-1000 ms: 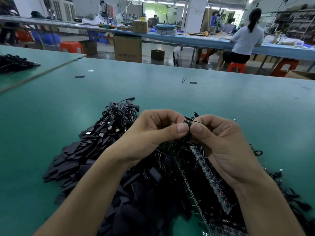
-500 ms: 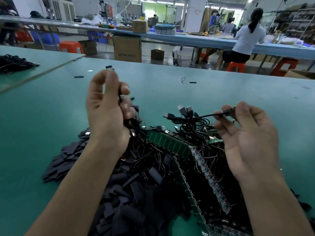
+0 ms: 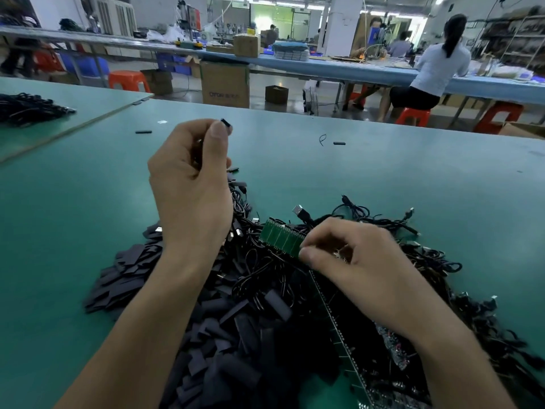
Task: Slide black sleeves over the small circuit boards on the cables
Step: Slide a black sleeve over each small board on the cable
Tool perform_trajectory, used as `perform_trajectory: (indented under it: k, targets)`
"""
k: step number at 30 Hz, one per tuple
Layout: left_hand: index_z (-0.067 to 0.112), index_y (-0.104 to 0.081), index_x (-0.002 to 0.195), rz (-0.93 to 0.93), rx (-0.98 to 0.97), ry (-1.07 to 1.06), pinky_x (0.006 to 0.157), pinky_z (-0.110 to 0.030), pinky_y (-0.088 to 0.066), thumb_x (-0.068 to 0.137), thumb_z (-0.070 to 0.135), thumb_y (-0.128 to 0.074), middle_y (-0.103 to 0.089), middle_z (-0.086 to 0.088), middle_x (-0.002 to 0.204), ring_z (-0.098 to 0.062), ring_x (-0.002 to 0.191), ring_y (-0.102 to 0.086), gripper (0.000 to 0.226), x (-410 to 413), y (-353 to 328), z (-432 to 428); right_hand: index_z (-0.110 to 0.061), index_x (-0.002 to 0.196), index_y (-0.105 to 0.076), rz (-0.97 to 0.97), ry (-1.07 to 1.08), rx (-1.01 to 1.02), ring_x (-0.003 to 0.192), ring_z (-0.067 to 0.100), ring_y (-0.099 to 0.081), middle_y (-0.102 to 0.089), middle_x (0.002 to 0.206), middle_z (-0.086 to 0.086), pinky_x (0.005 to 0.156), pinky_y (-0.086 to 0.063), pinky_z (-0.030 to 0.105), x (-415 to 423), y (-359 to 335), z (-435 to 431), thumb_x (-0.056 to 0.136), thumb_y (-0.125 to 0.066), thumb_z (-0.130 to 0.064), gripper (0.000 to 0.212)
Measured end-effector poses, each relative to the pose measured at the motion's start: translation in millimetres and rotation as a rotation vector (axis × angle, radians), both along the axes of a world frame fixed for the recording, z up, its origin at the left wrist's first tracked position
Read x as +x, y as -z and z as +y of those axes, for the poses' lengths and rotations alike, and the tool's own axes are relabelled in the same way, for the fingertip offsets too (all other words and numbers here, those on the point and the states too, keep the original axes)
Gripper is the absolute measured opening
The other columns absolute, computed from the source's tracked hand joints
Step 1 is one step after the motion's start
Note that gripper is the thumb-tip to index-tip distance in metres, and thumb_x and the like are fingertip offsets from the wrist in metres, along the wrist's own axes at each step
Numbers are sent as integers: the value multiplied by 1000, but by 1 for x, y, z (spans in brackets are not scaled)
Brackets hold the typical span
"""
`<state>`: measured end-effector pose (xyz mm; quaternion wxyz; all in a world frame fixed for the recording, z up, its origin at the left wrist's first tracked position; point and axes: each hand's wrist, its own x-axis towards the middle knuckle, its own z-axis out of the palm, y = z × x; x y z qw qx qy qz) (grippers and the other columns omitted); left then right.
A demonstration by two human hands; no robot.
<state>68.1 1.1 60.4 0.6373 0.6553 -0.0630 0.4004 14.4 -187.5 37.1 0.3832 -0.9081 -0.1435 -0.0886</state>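
Note:
My left hand (image 3: pixel 191 178) is raised above the green table (image 3: pixel 383 172), its thumb and fingers pinching a sleeved cable end whose black tip (image 3: pixel 226 123) sticks out on top. My right hand (image 3: pixel 351 261) is down on the tangle of black cables (image 3: pixel 383 228), fingers curled and pinching at the edge of a green panel of small circuit boards (image 3: pixel 281 239). A heap of flat black sleeves (image 3: pixel 230 329) lies below and between my forearms. A long strip of circuit boards (image 3: pixel 348 349) runs toward the bottom edge.
A second pile of black cables (image 3: pixel 26 107) lies at the far left on the adjoining table. Loose black bits (image 3: pixel 339 143) (image 3: pixel 143 132) lie on the table further back. Beyond the table edge are cardboard boxes (image 3: pixel 225 84), orange stools and a seated person (image 3: pixel 433 72).
My hands parted from a shared pinch at the centre. The left hand lifted with the cable end; the right hand let go of a cable and dropped onto the green circuit board panel.

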Motion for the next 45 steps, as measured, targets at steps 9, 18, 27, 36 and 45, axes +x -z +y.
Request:
perform_trajectory:
  k: [9, 18, 27, 36, 45]
  targets:
    - [25, -64, 103, 80, -29, -28, 46, -7, -32, 104, 14, -46, -64, 13, 75, 3, 44, -42, 21, 4, -1, 4, -32, 95, -70, -36, 45, -218, 87, 0, -57, -67, 85, -18, 79, -44, 22, 1, -2, 21, 94, -57, -51, 24]
    - [27, -52, 104, 39, -16, -98, 55, -12, -41, 103, 18, -47, -71, 14, 81, 2, 59, -54, 10, 5, -1, 8, -20, 106, -63, -62, -72, -479, 81, 33, -60, -58, 91, 4, 73, -52, 39, 32, -30, 84, 92, -58, -10, 19]
    - [33, -53, 98, 29, -46, -78, 49, -12, -35, 103, 18, -49, -73, 10, 85, 0, 49, -46, 16, 4, -1, 9, -13, 98, -54, 132, -173, -531, 100, 38, -60, -63, 105, 14, 73, -33, 36, 48, 44, 130, 98, -56, -35, 22]
    - [30, -54, 99, 40, -53, -64, 47, -11, -33, 103, 17, -50, -73, 10, 84, -1, 45, -43, 14, 4, -1, 8, -9, 120, -54, 189, 7, -430, 114, 38, -49, -55, 123, 16, 92, -38, 44, 47, 57, 149, 93, -54, -30, 34]
    - [28, -54, 100, 47, -36, -62, 47, -11, -33, 103, 17, -50, -73, 10, 85, -1, 46, -44, 12, 2, -1, 5, -13, 112, -55, 306, 29, -349, 113, 36, -45, -53, 116, 12, 96, -32, 46, 49, 60, 157, 90, -58, -17, 23]
